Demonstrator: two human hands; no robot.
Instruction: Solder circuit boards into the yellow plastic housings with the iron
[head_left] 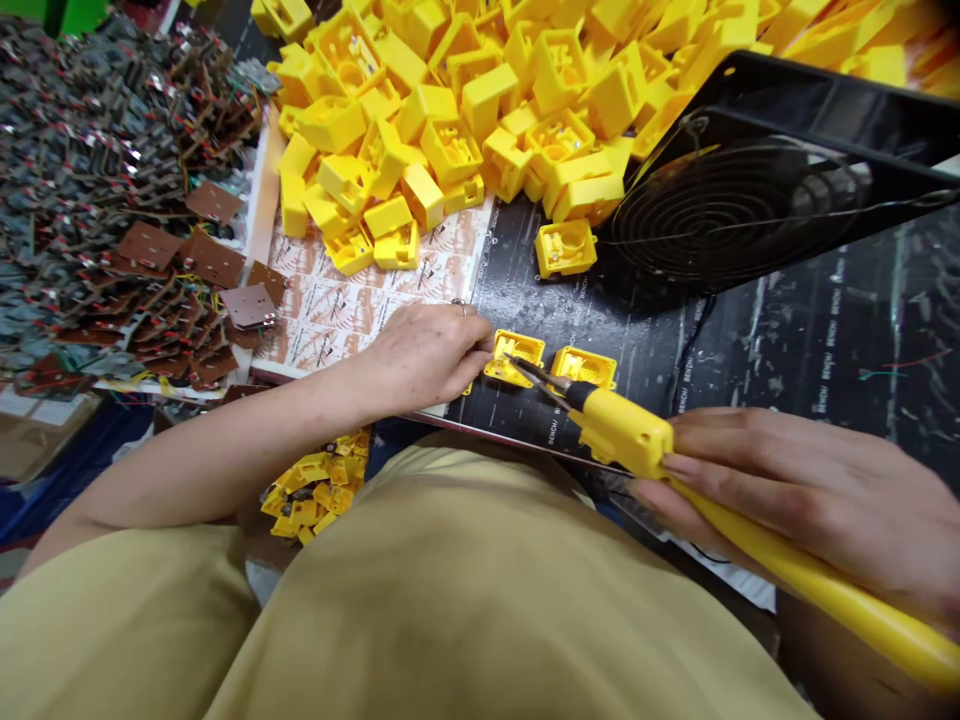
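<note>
My right hand [810, 500] grips a yellow soldering iron [630, 430] by its handle. Its dark metal tip reaches into a small open yellow plastic housing [514, 350] near the table's front edge. My left hand [431, 352] lies just left of that housing, fingers curled and pinched together. What they hold, if anything, is hidden. A bit of yellow plastic [468, 389] pokes out beneath them. To the right, a second open yellow housing [589, 366] sits partly behind the iron, and a third housing [565, 248] lies farther back.
A large heap of yellow housings [450, 110] covers the back of the table. A black fan with a wire grille [705, 215] stands at the back right. Brown circuit boards with wires [150, 250] are piled at left. More yellow parts [319, 490] lie below the table edge.
</note>
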